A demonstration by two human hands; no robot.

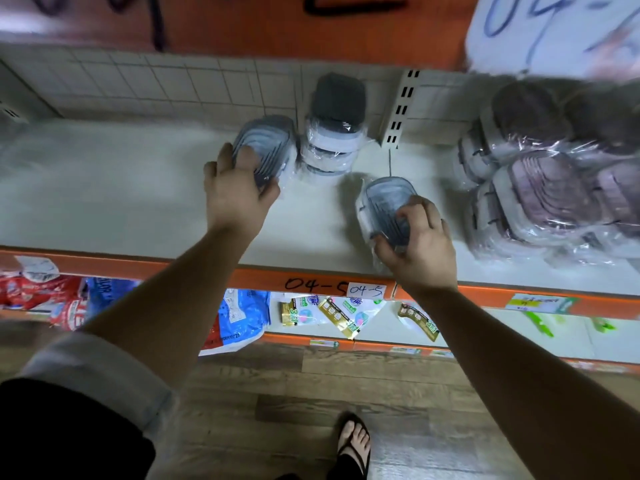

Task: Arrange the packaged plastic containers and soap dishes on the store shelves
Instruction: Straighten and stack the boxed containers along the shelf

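Here, left hand [239, 188], right hand [417, 242], gripping dishes [386, 199]

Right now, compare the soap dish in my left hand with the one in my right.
The left-hand dish sits far back on the shelf, close beside the wrapped stack; the right-hand dish is nearer the front edge, apart from it. The left hand grips its dish from above; the right hand holds its dish by the near end. Both are grey, ribbed and wrapped in clear plastic.

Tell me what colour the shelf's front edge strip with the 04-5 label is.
The shelf's front edge strip is orange, clearest in the head view.
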